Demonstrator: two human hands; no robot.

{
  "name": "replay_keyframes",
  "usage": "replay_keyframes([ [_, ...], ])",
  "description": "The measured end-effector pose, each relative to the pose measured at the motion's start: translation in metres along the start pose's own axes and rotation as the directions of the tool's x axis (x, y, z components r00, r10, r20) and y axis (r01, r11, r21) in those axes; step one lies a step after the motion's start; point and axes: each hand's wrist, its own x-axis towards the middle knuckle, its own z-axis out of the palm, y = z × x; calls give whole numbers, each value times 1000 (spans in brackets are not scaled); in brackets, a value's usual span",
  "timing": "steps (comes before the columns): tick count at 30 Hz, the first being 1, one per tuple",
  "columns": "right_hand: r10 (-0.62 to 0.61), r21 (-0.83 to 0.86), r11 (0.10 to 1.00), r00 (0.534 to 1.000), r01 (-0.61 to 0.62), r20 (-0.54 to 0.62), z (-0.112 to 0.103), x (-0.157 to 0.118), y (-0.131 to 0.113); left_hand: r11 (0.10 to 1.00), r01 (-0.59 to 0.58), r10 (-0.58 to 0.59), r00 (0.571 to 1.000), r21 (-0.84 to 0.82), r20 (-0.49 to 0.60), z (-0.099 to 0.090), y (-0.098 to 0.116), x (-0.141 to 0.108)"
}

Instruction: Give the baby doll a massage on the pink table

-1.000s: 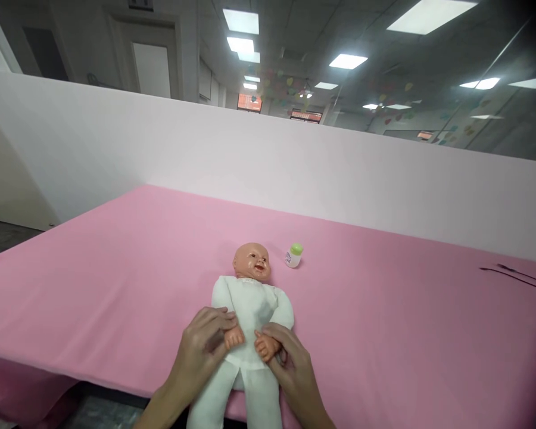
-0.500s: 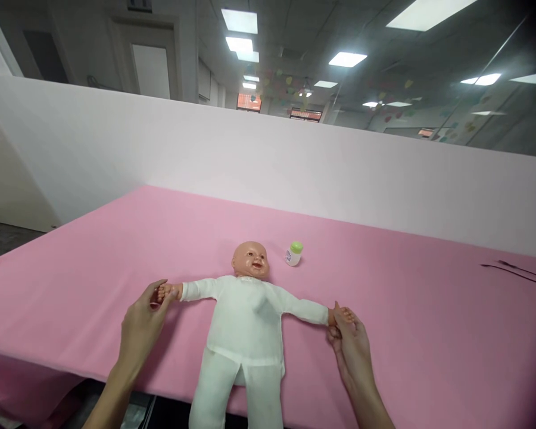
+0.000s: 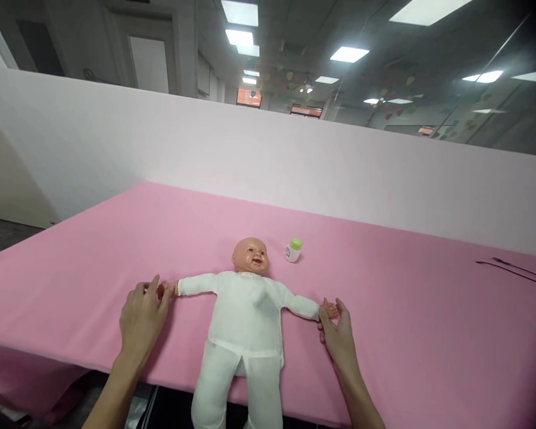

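A baby doll (image 3: pixel 249 310) in a white top and trousers lies on its back with both arms stretched out sideways. My left hand (image 3: pixel 143 316) is curled around the doll's hand at the left; its fingers partly cover that hand. At the right, my right hand (image 3: pixel 340 338) grips the doll's other hand (image 3: pixel 329 308), thumb by the wrist and index finger raised behind it. Some of my right fingers are hidden beneath. A small white jar with a green lid (image 3: pixel 293 250) stands beside the doll's head.
The doll rests on a pink-covered table (image 3: pixel 411 322), its legs reaching past the front edge. Two thin dark sticks or cords (image 3: pixel 516 269) lie at the far right. Behind the table runs a low white wall (image 3: pixel 268 158) with glass above it.
My right hand has shifted inward to the left, and the doll's arm there is drawn in a little. My left fingers have spread slightly around the doll's hand.
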Motion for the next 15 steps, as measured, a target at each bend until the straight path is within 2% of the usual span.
replay_keyframes([
  [2,-155,-212,968,984,135,-81,1,-6,-6,993,-86,81,994,-75,-77,1,4,-5],
  [3,-261,-314,923,962,223,-84,2,-10,-9,978,-154,144,986,-137,-81,3,7,-7],
  [4,-363,-377,868,931,322,-40,4,-13,-12,952,-229,220,973,-204,-66,6,11,-9],
  [6,-465,-424,762,869,489,166,11,-18,-15,878,-377,389,921,-295,-21,12,23,-12],
  [8,-465,-413,678,790,608,399,20,-18,-14,831,-478,502,865,-286,13,18,37,-10],
  [10,-441,-416,602,719,681,538,30,-13,-13,831,-509,530,847,-222,44,19,51,-4],
  [12,-428,-444,531,681,722,594,40,-5,-13,850,-495,515,853,-181,83,17,65,4],
  [15,-422,-483,449,655,751,626,51,5,-18,879,-460,476,861,-126,180,12,82,16],
])
